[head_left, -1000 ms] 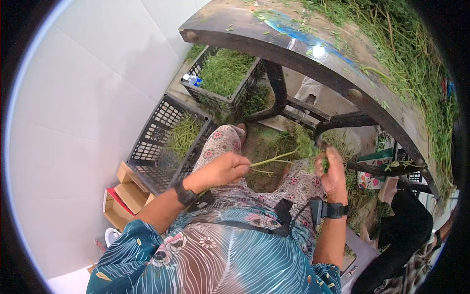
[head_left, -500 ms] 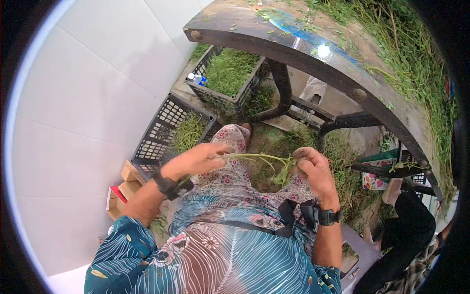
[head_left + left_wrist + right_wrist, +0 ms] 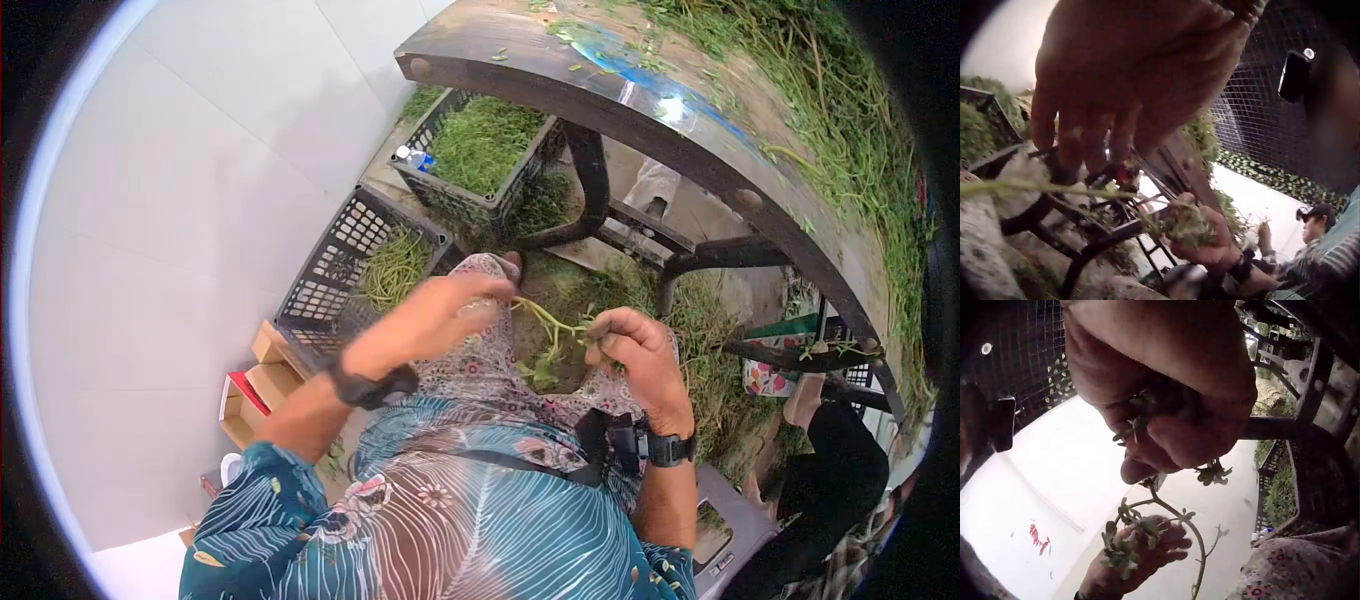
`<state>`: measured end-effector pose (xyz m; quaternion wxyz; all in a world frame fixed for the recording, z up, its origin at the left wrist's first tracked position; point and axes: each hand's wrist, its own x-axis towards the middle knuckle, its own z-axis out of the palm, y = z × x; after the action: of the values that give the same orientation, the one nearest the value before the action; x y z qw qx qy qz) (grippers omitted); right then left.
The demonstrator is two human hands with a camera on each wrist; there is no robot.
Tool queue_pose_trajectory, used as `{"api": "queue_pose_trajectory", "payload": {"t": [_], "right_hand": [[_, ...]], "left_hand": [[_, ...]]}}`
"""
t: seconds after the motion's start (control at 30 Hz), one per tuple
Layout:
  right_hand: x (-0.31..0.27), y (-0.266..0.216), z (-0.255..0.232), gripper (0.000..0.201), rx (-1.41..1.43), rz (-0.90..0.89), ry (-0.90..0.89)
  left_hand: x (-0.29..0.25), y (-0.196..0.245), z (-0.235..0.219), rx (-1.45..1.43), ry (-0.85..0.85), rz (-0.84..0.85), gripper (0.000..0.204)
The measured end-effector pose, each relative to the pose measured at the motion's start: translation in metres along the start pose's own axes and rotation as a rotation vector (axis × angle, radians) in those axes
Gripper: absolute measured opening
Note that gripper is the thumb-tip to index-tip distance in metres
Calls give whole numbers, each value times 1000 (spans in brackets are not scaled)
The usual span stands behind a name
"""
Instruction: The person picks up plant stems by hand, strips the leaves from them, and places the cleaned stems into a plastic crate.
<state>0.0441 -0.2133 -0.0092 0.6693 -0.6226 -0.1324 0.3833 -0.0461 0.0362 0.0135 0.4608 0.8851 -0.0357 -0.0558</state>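
Between my hands, above the lap, is a green leafy sprig (image 3: 548, 320) with a forked stem. My right hand (image 3: 645, 355) pinches it between thumb and fingers near one end. Small rounded leaves (image 3: 1124, 547) hang below that hand in the right wrist view, and some poke out between its fingers. My left hand (image 3: 430, 315) is at the other end of the stem, slightly blurred in the head view. Its fingers are straight and hold nothing in the left wrist view, with a pale green stem (image 3: 1041, 187) passing below the fingertips.
A black crate (image 3: 325, 255) with cut stems (image 3: 395, 265) stands front left; behind it another crate (image 3: 488, 203) holds feathery greens. The table (image 3: 500, 40) overhangs ahead, greens (image 3: 840, 130) heaped on it. Cardboard boxes (image 3: 270, 385) lie left; another person's dark-trousered leg (image 3: 845, 450) is right.
The right hand has come down and the sprig's leafy part now hangs lower. The left hand drew back leftward along the stem, then moved right again with its fingers straightened off it.
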Motion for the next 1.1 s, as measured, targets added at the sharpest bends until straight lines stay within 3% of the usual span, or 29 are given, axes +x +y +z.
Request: {"api": "queue_pose_trajectory", "payload": {"t": [0.13,0.23,0.3,0.4,0.5,0.7,0.73,0.83,0.9,0.93,1.0,1.07,1.1], "right_hand": [[-8,-13,-3,14,82,63,-8],[-11,-10,-5,12,107,41,60],[-10,-7,-4,12,65,21,129],[-4,-2,2,14,-409,-103,217],[-4,1,7,17,-435,-107,203],[2,9,11,19,-962,-447,166],[2,8,12,18,-930,-395,182],[6,12,14,15,-765,-279,257],[15,29,0,14,-567,-252,343],[12,22,-4,14,-335,-182,356],[5,1,-9,15,129,-37,365],[2,-1,-14,15,204,-34,272],[2,0,-15,15,236,-13,238]], "left_hand": [[34,15,45,133,5,313,28],[37,23,51,-13,-116,194,24],[33,30,56,-26,-41,192,21],[28,29,60,24,35,158,19],[26,26,58,81,85,141,17],[20,22,58,228,59,88,16],[19,20,59,242,41,67,16],[21,9,60,-132,68,102,15],[17,27,40,-580,-27,-205,16],[15,34,31,-801,-76,-360,17],[12,27,24,-902,-42,-348,15],[13,11,22,-1003,-103,-357,12],[13,10,26,-961,-40,-369,12]]}}
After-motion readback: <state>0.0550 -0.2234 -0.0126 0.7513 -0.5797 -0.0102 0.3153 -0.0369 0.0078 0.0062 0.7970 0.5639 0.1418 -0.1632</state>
